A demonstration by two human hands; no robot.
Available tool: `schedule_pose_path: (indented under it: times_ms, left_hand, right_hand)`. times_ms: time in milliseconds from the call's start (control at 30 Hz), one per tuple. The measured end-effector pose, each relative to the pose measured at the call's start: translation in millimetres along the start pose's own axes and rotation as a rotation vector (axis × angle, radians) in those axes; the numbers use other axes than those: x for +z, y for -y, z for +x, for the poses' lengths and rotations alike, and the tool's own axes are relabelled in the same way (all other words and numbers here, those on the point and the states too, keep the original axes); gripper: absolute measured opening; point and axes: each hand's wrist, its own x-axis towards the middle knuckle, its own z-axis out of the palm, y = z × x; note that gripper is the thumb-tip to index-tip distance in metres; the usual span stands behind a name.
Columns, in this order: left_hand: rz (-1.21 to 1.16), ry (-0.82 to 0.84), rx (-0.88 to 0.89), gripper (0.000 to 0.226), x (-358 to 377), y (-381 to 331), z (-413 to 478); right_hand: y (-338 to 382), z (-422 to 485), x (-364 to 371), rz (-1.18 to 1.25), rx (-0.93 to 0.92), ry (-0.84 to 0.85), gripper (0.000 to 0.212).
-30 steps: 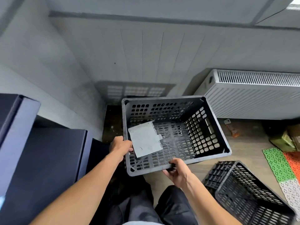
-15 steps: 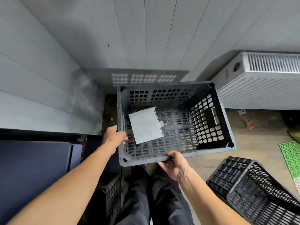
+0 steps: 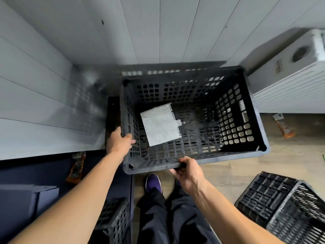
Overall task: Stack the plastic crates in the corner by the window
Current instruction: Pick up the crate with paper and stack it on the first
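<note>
Pale panelled walls (image 3: 44, 88) meet in a corner at left, above a dark blue cabinet (image 3: 31, 175) with a small orange packet (image 3: 76, 169) lying on top. A black slotted crate (image 3: 114, 221) sits low against the cabinet, close to the person's leg.

The left hand (image 3: 117, 140) grips the left rim of the black plastic crate (image 3: 253, 113), thumb hooked inside the wall. The person holds this crate open side up, close in to the corner and tipped slightly toward the camera. Whether its base touches anything below cannot be told. Its walls and floor are pierced with rows of rounded square holes, and a slot handle shows in the right end wall. A grey rectangular sheet (image 3: 161, 126) lies flat inside, toward the left.

The right hand (image 3: 188, 170) clasps the near rim, fingers curled under the lip. A purple shoe (image 3: 153, 181) stands below on the wood-look floor (image 3: 290, 155).

At right, a white radiator (image 3: 290, 85) lines the wall just beside the crate, with a small orange item (image 3: 285, 129) on the floor near it. A second black crate (image 3: 284, 210) lies tilted at lower right, well apart.
</note>
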Motion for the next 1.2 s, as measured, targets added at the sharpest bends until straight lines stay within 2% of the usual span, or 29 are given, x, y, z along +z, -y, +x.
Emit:
schedule_pose_path:
  times_ms: [100, 200, 233, 300, 367, 500, 633, 767, 1033, 1200]
  left_hand:
    - [0.037, -0.085, 0.044, 0.050, 9, 19, 17]
    - [0.134, -0.181, 0.078, 0.071, 16, 25, 22]
    - [0.148, -0.209, 0.076, 0.070, 17, 21, 17]
    - [0.179, -0.253, 0.089, 0.046, 16, 10, 3]
    - [0.170, -0.248, 0.066, 0.028, 15, 8, -6]
    - [0.094, -0.150, -0.089, 0.026, 14, 29, -27]
    - [-0.163, -0.054, -0.169, 0.024, 17, 46, -44]
    - [-0.164, -0.125, -0.102, 0.041, 23, 52, -35]
    - [-0.126, -0.135, 0.017, 0.018, 11, 40, -24]
    - [-0.090, -0.112, 0.081, 0.026, 1, 12, 1]
  right_hand:
    - [-13, 15, 3, 0.019, -0.017, 0.003, 0.014]
    - [-15, 19, 6, 0.014, -0.038, -0.021, 0.014]
    - [-14, 19, 6, 0.007, -0.041, -0.025, 0.013]
    - [-13, 17, 6, -0.014, -0.036, -0.014, 0.012]
    - [-11, 16, 6, -0.057, -0.033, -0.019, 0.012]
    - [2, 12, -6, -0.107, -0.036, -0.018, 0.016]
    - [24, 13, -27, -0.139, -0.089, -0.035, 0.019]
    - [42, 21, -35, -0.013, -0.114, -0.066, 0.008]
    - [44, 20, -26, 0.197, -0.029, 0.064, 0.014]
    - [53, 20, -3, 0.229, -0.023, 0.122, 0.016]
